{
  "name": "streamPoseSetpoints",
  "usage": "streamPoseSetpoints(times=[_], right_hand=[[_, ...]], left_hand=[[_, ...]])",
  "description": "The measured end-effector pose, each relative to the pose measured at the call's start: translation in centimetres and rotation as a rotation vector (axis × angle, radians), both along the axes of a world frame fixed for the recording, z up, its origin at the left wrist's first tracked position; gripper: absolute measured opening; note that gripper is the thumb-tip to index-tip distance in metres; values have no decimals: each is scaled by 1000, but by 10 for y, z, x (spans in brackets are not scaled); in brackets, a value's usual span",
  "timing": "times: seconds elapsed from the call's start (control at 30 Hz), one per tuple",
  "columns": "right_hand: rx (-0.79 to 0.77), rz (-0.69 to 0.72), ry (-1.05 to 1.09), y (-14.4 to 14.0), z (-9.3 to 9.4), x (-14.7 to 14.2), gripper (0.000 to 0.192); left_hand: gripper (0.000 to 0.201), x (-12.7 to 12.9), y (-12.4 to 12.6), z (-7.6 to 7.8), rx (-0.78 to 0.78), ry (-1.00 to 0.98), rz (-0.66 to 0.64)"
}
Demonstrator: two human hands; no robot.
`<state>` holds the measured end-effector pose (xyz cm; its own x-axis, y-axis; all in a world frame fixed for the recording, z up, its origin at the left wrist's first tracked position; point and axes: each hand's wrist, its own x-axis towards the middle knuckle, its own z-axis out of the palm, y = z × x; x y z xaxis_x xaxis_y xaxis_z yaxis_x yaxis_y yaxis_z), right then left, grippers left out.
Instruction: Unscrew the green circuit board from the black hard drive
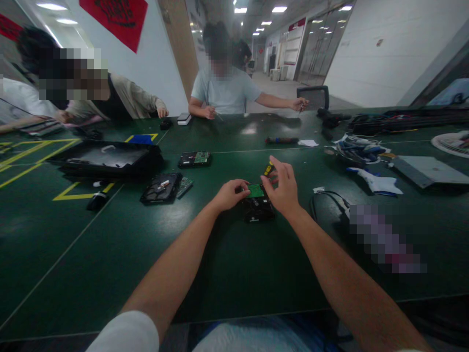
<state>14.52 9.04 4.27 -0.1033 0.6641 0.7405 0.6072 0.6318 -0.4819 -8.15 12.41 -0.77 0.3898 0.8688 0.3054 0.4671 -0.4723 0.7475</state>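
Observation:
A black hard drive (257,211) lies on the green table in front of me, its green circuit board (255,190) facing up at the far end. My left hand (231,194) grips the drive's left edge, thumb and fingertips beside the board. In my right hand (283,187) is a screwdriver (269,168) with a yellow and black handle, held between thumb and fingers over the drive's right side. Its tip is too small or hidden to make out.
To the left lie another hard drive (161,188), a loose circuit board (184,187), a drive farther back (194,159) and a black tray (110,155). A dark-handled tool (281,140) lies ahead. Cables (331,195) and a metal box (432,171) are right. People sit opposite.

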Motion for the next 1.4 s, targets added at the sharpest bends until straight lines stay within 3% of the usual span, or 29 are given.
streamPoseSetpoints(times=[1.4], right_hand=[[-12,1,0,2,-3,1,67]], left_hand=[[8,0,0,0,24,-7,-5]])
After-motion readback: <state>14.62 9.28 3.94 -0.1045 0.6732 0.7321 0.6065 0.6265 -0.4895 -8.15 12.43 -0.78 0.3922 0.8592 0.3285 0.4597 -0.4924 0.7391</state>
